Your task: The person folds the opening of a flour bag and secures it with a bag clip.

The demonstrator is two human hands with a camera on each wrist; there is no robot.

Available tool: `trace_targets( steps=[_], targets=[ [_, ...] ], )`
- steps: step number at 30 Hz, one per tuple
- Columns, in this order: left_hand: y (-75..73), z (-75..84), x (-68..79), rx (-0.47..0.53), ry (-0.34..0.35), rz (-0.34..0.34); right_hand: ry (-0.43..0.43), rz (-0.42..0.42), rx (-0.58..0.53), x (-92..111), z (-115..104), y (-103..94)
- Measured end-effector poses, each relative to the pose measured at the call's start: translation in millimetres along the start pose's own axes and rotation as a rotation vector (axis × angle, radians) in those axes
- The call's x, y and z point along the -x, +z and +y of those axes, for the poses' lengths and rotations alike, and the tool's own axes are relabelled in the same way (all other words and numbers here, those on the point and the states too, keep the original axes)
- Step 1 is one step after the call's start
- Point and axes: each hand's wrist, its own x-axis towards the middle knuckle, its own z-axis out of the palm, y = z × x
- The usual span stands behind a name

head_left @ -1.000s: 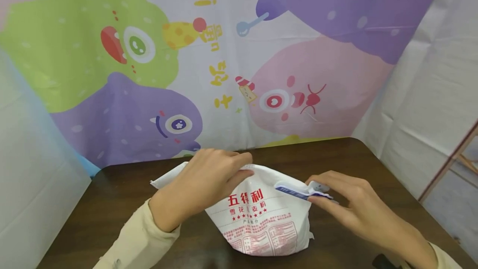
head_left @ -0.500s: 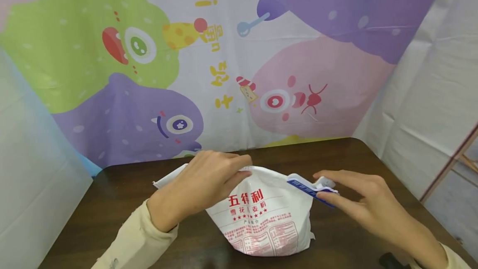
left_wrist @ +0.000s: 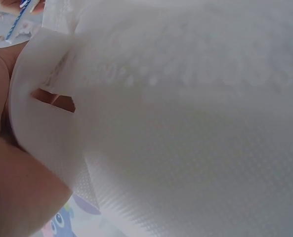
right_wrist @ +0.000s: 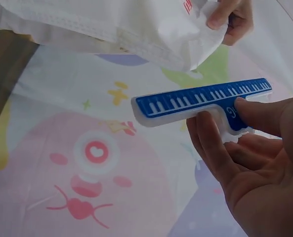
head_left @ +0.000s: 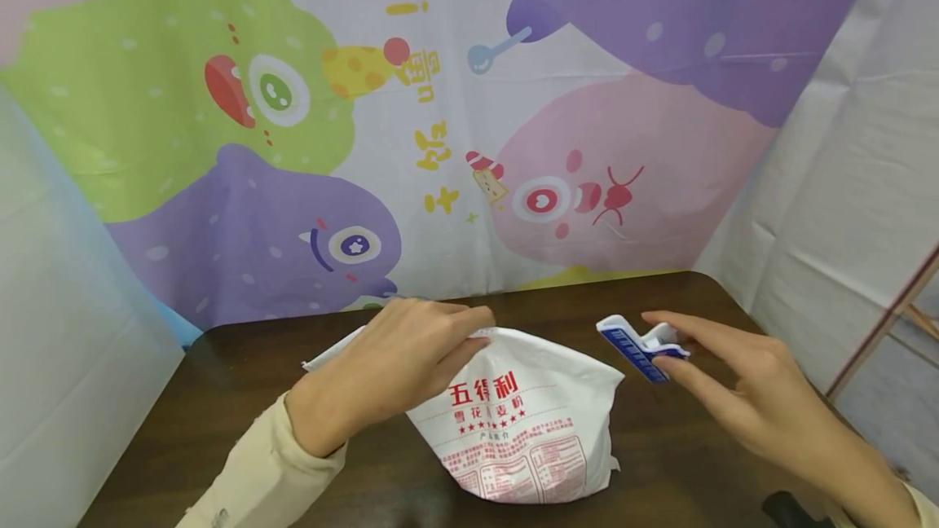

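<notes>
A white flour bag with red Chinese print stands on the brown table. My left hand grips its top edge, thumb toward me and fingers behind. The left wrist view is mostly filled by the bag's white woven surface, with a small slot near the hand. Right of the bag, my right hand pinches a blue and white clip by its handles, apart from the bag. In the right wrist view the clip has a long bar with a piano-key pattern, thumb on one side and fingers on the other.
The table ends at a cartoon-printed backdrop. White cloth walls rise at both sides. A dark object lies at the front right, partly under the right forearm.
My right hand has drawn the clip off the bag's top right edge and moved it right and slightly up. The left hand keeps its grip on the bag, nearly still.
</notes>
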Motion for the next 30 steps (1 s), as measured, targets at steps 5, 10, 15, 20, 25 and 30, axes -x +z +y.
trace_targets(
  steps=[5,10,15,20,25,30],
  targets=[
    [-2.4,-0.3,2.4,-0.003,-0.011,-0.024,0.006,0.007,-0.004,0.3,-2.5,0.2],
    [-3.9,-0.1,4.5,0.000,-0.016,-0.031,-0.020,0.012,0.039,-1.1,-7.4,1.8],
    [-3.9,-1.3,6.7,0.009,-0.015,-0.008,-0.053,0.081,0.058,-4.0,-11.7,3.4],
    [-2.2,-2.4,8.0,0.048,-0.018,0.022,-0.092,0.115,0.057,-7.3,-13.8,3.2],
    [-2.1,-1.9,9.4,0.082,-0.048,0.037,-0.142,0.122,0.053,-11.7,-17.3,4.3],
    [-5.0,-1.0,9.4,0.079,-0.096,0.019,-0.181,0.156,0.027,-19.4,-21.4,5.0]
  ],
)
